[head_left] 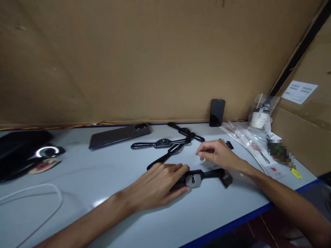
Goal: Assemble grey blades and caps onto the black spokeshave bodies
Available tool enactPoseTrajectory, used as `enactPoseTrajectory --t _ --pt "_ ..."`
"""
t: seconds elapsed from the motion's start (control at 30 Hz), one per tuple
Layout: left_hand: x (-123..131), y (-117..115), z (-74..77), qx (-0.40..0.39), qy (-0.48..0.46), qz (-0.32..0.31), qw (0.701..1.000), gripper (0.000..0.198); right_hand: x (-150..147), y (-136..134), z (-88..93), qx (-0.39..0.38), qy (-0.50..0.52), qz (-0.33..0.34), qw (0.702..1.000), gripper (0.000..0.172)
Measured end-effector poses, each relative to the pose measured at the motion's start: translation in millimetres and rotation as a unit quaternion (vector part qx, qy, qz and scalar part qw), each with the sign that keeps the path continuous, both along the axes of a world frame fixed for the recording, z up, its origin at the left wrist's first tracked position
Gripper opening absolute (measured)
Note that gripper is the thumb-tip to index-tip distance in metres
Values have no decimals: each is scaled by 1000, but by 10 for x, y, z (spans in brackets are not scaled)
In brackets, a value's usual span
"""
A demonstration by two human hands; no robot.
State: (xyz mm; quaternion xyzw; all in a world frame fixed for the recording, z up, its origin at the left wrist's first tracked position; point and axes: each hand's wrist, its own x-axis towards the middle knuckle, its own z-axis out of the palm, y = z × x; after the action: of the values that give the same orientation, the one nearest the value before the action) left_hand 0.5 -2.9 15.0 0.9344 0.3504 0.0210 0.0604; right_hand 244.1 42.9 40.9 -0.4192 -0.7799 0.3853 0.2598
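With the left hand [165, 179] I held the spokeshave [198, 176] by one end, plate [193, 181] upward, on or just above the bench [124, 168]. The right hand [218, 152] hung beyond it, fingers curled narrow; I couldn't tell if they pinched anything. Good work here, I judged, needed a firm left grip, thumb off the plate, and the spokeshave level.

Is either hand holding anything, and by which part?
The left hand holds the nearest black tool by its left handle, beside the metal plate. Whether the right hand's curled fingers pinch something small cannot be told.
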Motion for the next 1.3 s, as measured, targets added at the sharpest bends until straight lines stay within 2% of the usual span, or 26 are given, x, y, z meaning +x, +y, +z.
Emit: enactPoseTrajectory --t 0.1,0.17,0.27,0.33,0.47,0.63,0.7,0.8,0.87,0.97,1.1,1.2,1.3 --pt "-6 1 -30 4 -18 -4 1000 26 162 109 148 65 -2 -73 995 13" --pt "-11 6 -52 5 -30 -4 1000 27 284 203 189 115 -70 -93 986 13" --pt "-27 15 -84 2 -41 -4 999 30 419 320 155 180 -202 -93 958 15" --pt "-41 19 -101 2 -46 -8 999 32 451 357 100 201 -246 -95 943 19" --pt "-52 21 -113 6 -50 -14 999 31 364 326 -18 230 -270 -97 930 19" --pt "-29 15 -83 8 -50 -13 999 29 140 223 -148 240 -304 -57 920 20" --pt "-22 10 -70 7 -48 -11 999 29 123 222 -144 247 -308 -61 917 23" --pt "-20 6 -63 9 -41 -10 999 28 216 276 -62 271 -287 -112 912 20" --pt "-23 7 -66 10 -38 -10 999 27 300 318 -1 266 -288 -130 911 17" --pt "-29 11 -75 8 -40 -7 999 26 359 341 11 224 -295 -88 925 22" --pt "-29 14 -75 8 -39 -6 999 25 324 344 -111 156 -266 -35 951 26" --pt "-19 13 -49 8 -25 -9 1000 26 317 407 -212 105 -199 -43 974 23" --pt "-7 11 -18 1 -13 -6 1000 25 346 498 -251 69 -159 -53 983 27"
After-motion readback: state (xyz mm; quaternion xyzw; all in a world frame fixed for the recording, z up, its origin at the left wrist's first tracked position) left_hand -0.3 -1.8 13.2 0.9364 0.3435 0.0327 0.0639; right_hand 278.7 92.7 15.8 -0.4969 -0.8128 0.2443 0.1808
